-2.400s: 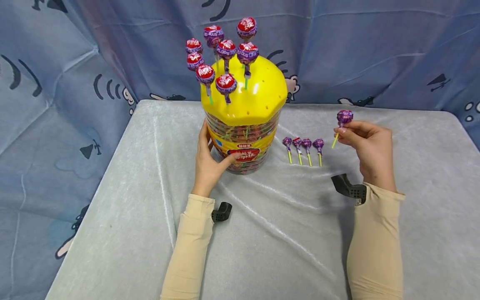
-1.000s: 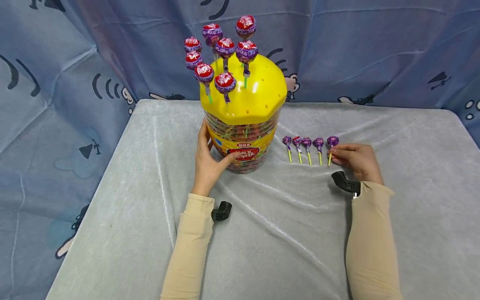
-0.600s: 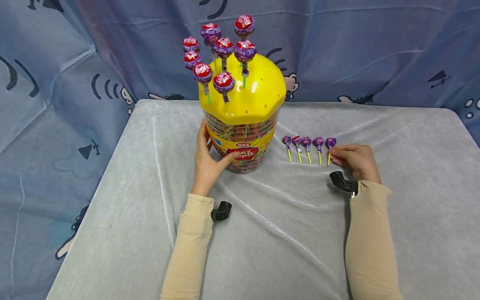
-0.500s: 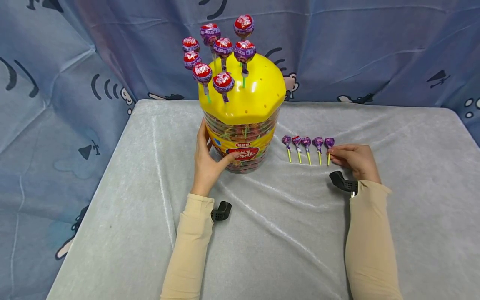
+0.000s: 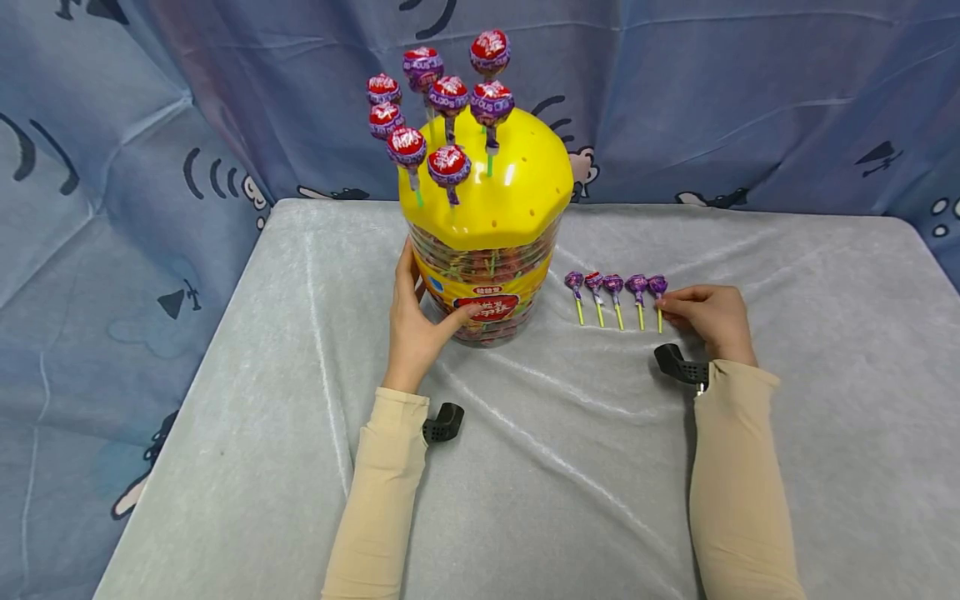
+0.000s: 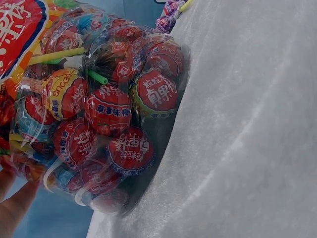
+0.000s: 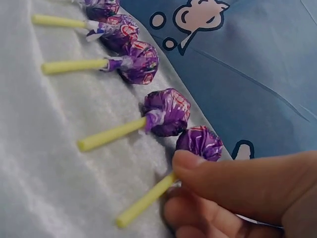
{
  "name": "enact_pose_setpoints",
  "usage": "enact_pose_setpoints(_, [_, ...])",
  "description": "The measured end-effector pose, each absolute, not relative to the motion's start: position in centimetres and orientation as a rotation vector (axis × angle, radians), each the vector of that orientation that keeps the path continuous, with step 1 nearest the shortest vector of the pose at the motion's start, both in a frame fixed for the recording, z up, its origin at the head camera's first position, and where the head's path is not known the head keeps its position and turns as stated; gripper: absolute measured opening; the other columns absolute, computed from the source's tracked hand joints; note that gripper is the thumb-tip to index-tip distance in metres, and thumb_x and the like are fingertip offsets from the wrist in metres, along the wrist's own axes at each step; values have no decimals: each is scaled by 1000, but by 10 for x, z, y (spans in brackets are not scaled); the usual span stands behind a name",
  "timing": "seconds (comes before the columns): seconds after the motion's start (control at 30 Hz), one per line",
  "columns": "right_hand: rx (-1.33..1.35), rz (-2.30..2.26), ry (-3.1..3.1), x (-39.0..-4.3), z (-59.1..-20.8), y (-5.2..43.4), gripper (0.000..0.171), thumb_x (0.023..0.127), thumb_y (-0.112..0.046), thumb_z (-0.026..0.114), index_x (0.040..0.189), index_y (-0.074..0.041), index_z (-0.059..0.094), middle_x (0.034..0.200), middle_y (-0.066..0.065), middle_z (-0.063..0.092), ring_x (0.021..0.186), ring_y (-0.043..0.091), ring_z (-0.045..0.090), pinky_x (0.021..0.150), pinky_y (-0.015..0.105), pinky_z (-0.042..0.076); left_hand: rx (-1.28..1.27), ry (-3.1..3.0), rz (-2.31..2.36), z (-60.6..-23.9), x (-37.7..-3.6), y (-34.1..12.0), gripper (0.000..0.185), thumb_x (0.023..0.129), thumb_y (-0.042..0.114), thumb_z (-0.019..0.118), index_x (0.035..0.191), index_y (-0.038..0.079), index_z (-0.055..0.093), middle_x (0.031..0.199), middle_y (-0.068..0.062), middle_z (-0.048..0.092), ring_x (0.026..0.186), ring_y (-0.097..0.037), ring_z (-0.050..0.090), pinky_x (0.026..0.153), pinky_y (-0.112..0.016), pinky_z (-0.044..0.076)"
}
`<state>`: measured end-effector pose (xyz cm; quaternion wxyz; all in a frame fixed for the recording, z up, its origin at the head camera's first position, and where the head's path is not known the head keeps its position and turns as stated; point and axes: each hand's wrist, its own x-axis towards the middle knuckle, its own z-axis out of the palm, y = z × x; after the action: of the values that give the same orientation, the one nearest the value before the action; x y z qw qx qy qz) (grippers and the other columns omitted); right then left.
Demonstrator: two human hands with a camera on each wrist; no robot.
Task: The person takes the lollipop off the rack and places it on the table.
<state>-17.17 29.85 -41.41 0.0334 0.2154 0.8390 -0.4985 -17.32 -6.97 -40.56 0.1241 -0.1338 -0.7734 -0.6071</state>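
Your right hand (image 5: 708, 315) has come down from mid-air and laid the fifth lollipop (image 5: 657, 287) on the cloth (image 5: 570, 467), just beside the row of four (image 5: 606, 286); fingers still pinch its stick. Left hand (image 5: 416, 321) grips the candy tub (image 5: 483, 275). Placing step looks nearly done: next, release cleanly without nudging the row.

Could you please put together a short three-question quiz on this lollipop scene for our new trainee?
1. How many lollipops lie in the row on the table?
2. True or false: the left hand rests flat on the cloth, away from the tub.
3. The right hand pinches: A) the tub's yellow lid; B) the stick of the rightmost lollipop; C) nothing.

Key
1. Five.
2. False: it holds the tub's side.
3. B.
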Motion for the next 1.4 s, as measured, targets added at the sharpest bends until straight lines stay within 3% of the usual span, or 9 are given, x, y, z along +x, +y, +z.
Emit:
enact_pose_setpoints(0.07, [663, -1470, 2628, -172, -413, 298, 36, 85, -19, 72, 108, 8, 66, 62, -21, 58, 59, -1, 57, 55, 16, 51, -391, -2252, -1769, -405, -173, -70, 110, 70, 61, 68, 153, 20, 9, 152, -5, 23, 136, -17, 29, 111, -37, 30])
enact_pose_setpoints(0.17, [640, -1468, 2667, -172, -411, 297, 39, 86, -20, 72, 110, 9, 64, 63, -22, 58, 60, -1, 57, 55, 15, 50, -393, -2248, -1766, -404, -173, -71, 109, 70, 60, 68, 153, 20, 9, 152, -4, 23, 135, -16, 29, 111, -36, 30])
enact_pose_setpoints(0.4, [581, -1656, 2679, -170, -400, 295, 22, 85, -13, 72, 100, 2, 68, 63, -24, 59, 62, -3, 57, 57, 12, 49, -400, -2241, -1748, -402, -174, -72, 108, 71, 58, 69, 153, 20, 10, 153, -4, 22, 136, -17, 29, 111, -38, 30])
enact_pose_setpoints(0.53, [551, -1864, 2638, -170, -391, 288, 8, 84, -6, 71, 92, -6, 72, 65, -19, 63, 64, -2, 60, 59, 11, 50, -404, -2239, -1740, -401, -174, -73, 108, 70, 58, 69, 153, 20, 10, 153, -4, 22, 136, -17, 29, 111, -38, 30])
enact_pose_setpoints(0.67, [506, -2170, 2508, -169, -379, 277, 9, 82, -3, 73, 88, -10, 74, 71, -10, 67, 67, 3, 64, 63, 13, 53, -403, -2242, -1737, -399, -174, -74, 108, 70, 57, 69, 153, 21, 10, 152, -4, 23, 135, -17, 30, 111, -38, 30])
enact_pose_setpoints(0.93, [259, -2701, 2268, -161, -348, 242, 22, 75, 3, 77, 96, 7, 72, 77, 7, 70, 72, 16, 67, 70, 20, 56, -406, -2250, -1737, -398, -174, -75, 111, 69, 63, 67, 153, 19, 9, 153, -5, 22, 136, -18, 29, 111, -38, 30])
enact_pose_setpoints(1.17, [-52, -2800, 2252, -147, -324, 207, 22, 74, 9, 75, 95, 14, 69, 82, 12, 70, 71, 21, 67, 69, 25, 57, -393, -2279, -1749, -402, -173, -71, 112, 69, 65, 65, 153, 17, 8, 153, -6, 22, 136, -18, 29, 111, -36, 30])
enact_pose_setpoints(1.4, [-237, -2822, 2229, -140, -302, 178, 22, 75, 12, 73, 96, 16, 67, 85, 14, 70, 76, 23, 68, 72, 27, 57, -397, -2284, -1765, -405, -173, -71, 108, 72, 58, 67, 153, 18, 8, 153, -8, 22, 137, -20, 28, 112, -35, 29])
